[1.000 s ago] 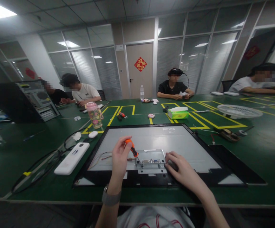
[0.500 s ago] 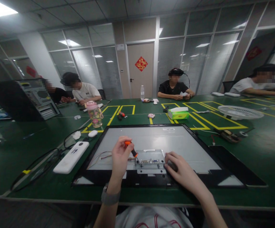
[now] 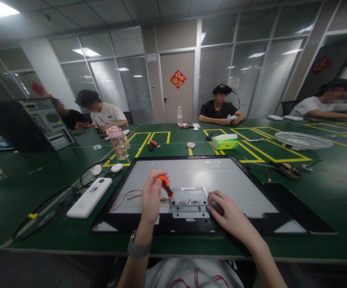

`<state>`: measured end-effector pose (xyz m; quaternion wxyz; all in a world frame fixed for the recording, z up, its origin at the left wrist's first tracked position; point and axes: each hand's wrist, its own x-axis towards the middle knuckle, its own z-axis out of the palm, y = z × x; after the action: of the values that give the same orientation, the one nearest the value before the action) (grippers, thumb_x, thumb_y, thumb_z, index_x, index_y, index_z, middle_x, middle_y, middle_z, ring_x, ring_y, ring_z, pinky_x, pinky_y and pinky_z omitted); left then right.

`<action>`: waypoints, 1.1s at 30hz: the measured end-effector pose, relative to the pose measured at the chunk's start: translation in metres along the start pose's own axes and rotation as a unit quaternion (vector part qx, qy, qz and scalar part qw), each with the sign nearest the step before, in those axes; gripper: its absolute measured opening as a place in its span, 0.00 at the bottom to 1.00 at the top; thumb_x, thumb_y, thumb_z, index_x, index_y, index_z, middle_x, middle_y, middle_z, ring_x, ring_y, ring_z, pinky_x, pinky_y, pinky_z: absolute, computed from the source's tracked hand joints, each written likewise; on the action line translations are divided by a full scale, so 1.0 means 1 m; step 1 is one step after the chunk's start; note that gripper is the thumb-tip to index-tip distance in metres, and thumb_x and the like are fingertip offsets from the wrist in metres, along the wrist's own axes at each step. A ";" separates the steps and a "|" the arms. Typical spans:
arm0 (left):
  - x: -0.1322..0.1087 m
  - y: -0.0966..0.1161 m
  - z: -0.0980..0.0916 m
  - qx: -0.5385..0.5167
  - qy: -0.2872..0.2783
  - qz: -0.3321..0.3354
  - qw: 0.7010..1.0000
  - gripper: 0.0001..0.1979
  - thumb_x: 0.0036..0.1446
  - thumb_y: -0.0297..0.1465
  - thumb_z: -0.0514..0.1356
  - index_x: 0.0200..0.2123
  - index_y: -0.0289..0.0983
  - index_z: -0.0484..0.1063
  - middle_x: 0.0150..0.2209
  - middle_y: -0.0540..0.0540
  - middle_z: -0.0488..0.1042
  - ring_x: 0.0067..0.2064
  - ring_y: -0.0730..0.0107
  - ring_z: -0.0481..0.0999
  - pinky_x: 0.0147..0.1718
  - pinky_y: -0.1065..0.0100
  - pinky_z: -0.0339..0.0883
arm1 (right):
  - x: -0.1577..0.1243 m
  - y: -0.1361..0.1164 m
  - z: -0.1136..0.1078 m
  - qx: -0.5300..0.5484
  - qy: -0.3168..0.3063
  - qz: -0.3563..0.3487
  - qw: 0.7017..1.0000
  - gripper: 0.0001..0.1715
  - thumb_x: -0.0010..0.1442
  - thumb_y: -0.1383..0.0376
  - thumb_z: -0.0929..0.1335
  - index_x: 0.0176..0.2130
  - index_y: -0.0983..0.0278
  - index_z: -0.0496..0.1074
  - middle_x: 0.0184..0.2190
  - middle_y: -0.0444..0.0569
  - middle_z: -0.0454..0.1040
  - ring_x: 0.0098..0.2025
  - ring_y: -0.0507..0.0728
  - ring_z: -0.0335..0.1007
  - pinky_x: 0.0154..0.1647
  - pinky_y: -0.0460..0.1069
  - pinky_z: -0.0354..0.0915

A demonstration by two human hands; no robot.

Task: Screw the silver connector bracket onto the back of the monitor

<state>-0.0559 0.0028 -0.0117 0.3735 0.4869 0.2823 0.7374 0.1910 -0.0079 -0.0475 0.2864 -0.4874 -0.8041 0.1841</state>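
Observation:
My left hand [image 3: 151,196] is closed around the orange and black handle of a screwdriver [image 3: 165,186]. The screwdriver leans, its tip down at the left end of a metal bracket [image 3: 191,193] with video ports along its front. Beneath the bracket lies a flat display panel [image 3: 143,168], grey-backed with a black frame. At the bracket's right end, my right hand [image 3: 229,214] has its thumb and bent fingers against the edge; a dark patch under the palm cannot be made out. Thin wires [image 3: 128,196] run across the panel left of my left hand.
A white power bank [image 3: 89,198] and black cables [image 3: 53,206] lie to the left, near a pink-lidded bottle [image 3: 118,143]. Right of the panel is a black slab [image 3: 299,208]. Beyond stand a tissue pack [image 3: 225,142] and a white fan grille [image 3: 307,141]. Several people sit across the table.
The screwdriver handle has turned and shifted slightly in my left hand, with the tip still at the bracket's left end. My right hand stays in place.

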 end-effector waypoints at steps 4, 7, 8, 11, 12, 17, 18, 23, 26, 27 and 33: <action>0.000 -0.002 -0.003 0.045 0.012 0.019 0.999 0.11 0.56 0.39 0.65 0.37 0.36 0.76 0.32 0.49 0.70 0.32 0.75 0.72 0.31 0.75 0.67 | 0.000 0.002 0.001 -0.002 0.002 -0.004 1.000 0.05 0.62 0.66 0.62 0.36 0.60 0.68 0.43 0.50 0.70 0.46 0.61 0.68 0.50 0.55 0.63; -0.001 -0.002 -0.001 0.012 0.021 -0.003 1.000 0.15 0.58 0.42 0.62 0.41 0.36 0.76 0.33 0.46 0.74 0.35 0.71 0.74 0.37 0.71 0.70 | 0.000 0.001 0.000 -0.002 0.001 -0.004 1.000 0.05 0.62 0.66 0.62 0.36 0.60 0.67 0.42 0.50 0.70 0.46 0.61 0.68 0.50 0.55 0.63; -0.001 -0.001 -0.001 -0.001 0.024 -0.010 1.000 0.16 0.58 0.42 0.62 0.41 0.35 0.76 0.34 0.45 0.75 0.37 0.69 0.75 0.39 0.69 0.71 | 0.000 0.000 0.000 -0.002 0.000 -0.003 1.000 0.05 0.62 0.66 0.62 0.36 0.60 0.67 0.42 0.50 0.70 0.46 0.61 0.68 0.51 0.55 0.62; 0.000 -0.002 0.000 -0.001 0.029 0.000 1.000 0.14 0.56 0.41 0.64 0.38 0.36 0.77 0.37 0.44 0.75 0.38 0.69 0.76 0.40 0.68 0.71 | 0.000 -0.001 -0.001 -0.002 -0.005 -0.001 1.000 0.05 0.63 0.66 0.62 0.36 0.60 0.67 0.42 0.50 0.70 0.46 0.61 0.68 0.51 0.55 0.62; 0.000 -0.002 0.000 0.009 0.027 0.007 1.000 0.13 0.55 0.40 0.65 0.36 0.36 0.77 0.38 0.45 0.74 0.37 0.70 0.75 0.38 0.70 0.71 | 0.000 -0.001 -0.001 -0.002 -0.006 0.000 1.000 0.05 0.63 0.66 0.62 0.36 0.60 0.67 0.43 0.50 0.70 0.46 0.61 0.68 0.51 0.55 0.62; 0.000 -0.003 -0.002 0.016 0.014 -0.016 1.000 0.15 0.58 0.40 0.63 0.41 0.36 0.76 0.34 0.46 0.74 0.35 0.71 0.75 0.38 0.70 0.71 | 0.000 0.000 -0.001 -0.002 -0.004 0.000 1.000 0.04 0.62 0.66 0.62 0.36 0.60 0.67 0.42 0.50 0.70 0.46 0.61 0.68 0.51 0.55 0.62; 0.000 -0.003 -0.002 0.008 0.016 -0.024 1.000 0.16 0.59 0.41 0.61 0.43 0.35 0.76 0.35 0.45 0.75 0.37 0.69 0.76 0.40 0.68 0.71 | 0.000 0.000 0.000 -0.003 -0.004 -0.001 1.000 0.04 0.62 0.66 0.62 0.35 0.60 0.67 0.42 0.50 0.70 0.46 0.61 0.68 0.51 0.55 0.62; 0.000 -0.004 -0.003 0.039 0.030 -0.002 0.999 0.13 0.56 0.39 0.65 0.39 0.36 0.77 0.37 0.46 0.73 0.36 0.72 0.74 0.38 0.72 0.69 | 0.000 0.001 0.001 -0.002 -0.004 -0.002 1.000 0.04 0.63 0.65 0.62 0.36 0.60 0.66 0.43 0.50 0.70 0.46 0.61 0.68 0.51 0.55 0.62; 0.000 -0.004 -0.003 0.033 0.033 -0.015 0.999 0.15 0.57 0.40 0.63 0.43 0.36 0.76 0.35 0.46 0.74 0.36 0.71 0.74 0.38 0.71 0.69 | 0.000 0.001 0.001 0.001 -0.004 -0.004 1.000 0.04 0.63 0.65 0.62 0.36 0.60 0.66 0.43 0.51 0.70 0.46 0.61 0.68 0.51 0.55 0.62; 0.000 -0.003 -0.002 0.021 0.033 -0.021 0.999 0.16 0.58 0.41 0.62 0.44 0.36 0.76 0.35 0.45 0.75 0.37 0.70 0.75 0.39 0.70 0.70 | 0.000 0.001 0.001 0.002 -0.005 -0.005 1.000 0.04 0.63 0.65 0.62 0.36 0.60 0.66 0.43 0.51 0.70 0.46 0.61 0.68 0.51 0.55 0.62; 0.000 -0.003 -0.003 0.047 0.022 0.014 0.999 0.12 0.56 0.38 0.65 0.39 0.36 0.77 0.34 0.47 0.73 0.35 0.73 0.74 0.36 0.74 0.69 | 0.001 0.001 0.000 0.000 -0.008 -0.006 1.000 0.05 0.63 0.65 0.62 0.36 0.60 0.66 0.43 0.51 0.70 0.46 0.61 0.68 0.50 0.55 0.62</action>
<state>-0.0576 0.0044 -0.0155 0.3335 0.4918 0.3182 0.7387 0.1911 -0.0069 -0.0482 0.2810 -0.4812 -0.8092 0.1864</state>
